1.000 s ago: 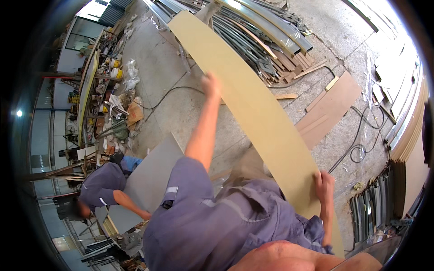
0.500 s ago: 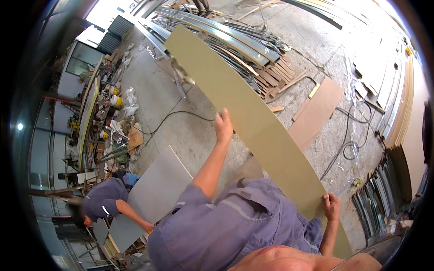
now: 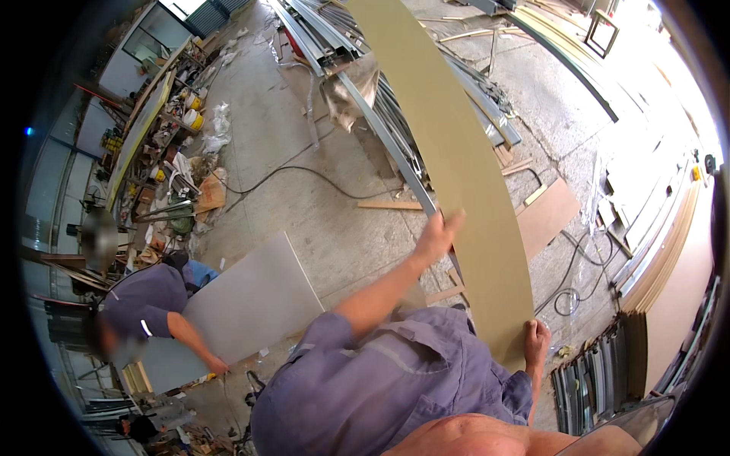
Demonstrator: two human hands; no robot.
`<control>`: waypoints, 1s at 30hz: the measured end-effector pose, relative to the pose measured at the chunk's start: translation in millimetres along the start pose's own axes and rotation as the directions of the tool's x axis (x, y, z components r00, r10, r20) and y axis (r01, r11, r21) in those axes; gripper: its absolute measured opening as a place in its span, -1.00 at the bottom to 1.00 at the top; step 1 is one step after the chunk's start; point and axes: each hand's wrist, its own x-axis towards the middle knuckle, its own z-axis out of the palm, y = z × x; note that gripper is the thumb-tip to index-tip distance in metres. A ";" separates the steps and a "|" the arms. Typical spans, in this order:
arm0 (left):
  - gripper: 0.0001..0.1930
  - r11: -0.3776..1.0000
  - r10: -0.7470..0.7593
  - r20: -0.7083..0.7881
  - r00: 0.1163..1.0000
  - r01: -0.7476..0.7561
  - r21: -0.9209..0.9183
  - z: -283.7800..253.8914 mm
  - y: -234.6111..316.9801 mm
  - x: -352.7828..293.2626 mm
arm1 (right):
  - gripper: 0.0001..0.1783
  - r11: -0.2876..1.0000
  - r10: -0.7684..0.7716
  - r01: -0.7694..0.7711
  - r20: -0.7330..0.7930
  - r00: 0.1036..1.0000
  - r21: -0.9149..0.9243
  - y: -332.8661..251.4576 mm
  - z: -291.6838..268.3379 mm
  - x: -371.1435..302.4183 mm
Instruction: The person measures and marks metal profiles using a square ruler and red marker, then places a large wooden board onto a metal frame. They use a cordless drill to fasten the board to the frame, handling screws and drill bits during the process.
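That long tan board [image 3: 456, 167] is standing up tall, running from about 12 o'clock down to 5 o'clock over the concrete floor [image 3: 304, 205]. My guess is it could flex or tip sideways toward the metal rails [image 3: 395, 114], since it's only held low down along its edges. Left hand [image 3: 435, 237] is spread fairly open, fingers pressed against the board's left edge. Right hand [image 3: 537, 340] is wrapped around the bottom corner, gripping it. Another person [image 3: 141, 304] at 9 o'clock bends over a grey panel [image 3: 243, 304].
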 end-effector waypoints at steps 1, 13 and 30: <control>-0.56 0.990 -0.046 0.123 0.991 0.062 -0.130 4.4 8.0 -13.7 | -0.52 1.000 -0.019 0.018 -0.021 1.000 -0.024 -10.7 9.1 11.7; -0.49 0.943 -0.237 0.873 0.427 0.319 0.100 -45.9 -18.8 -32.7 | -0.46 0.974 -0.057 0.066 0.046 0.997 -0.218 -180.6 101.7 108.8; -0.68 0.715 -0.086 0.294 0.952 0.264 -0.647 -40.0 -3.8 93.3 | -0.49 0.944 0.277 -0.323 0.360 0.891 0.073 -66.0 5.2 34.5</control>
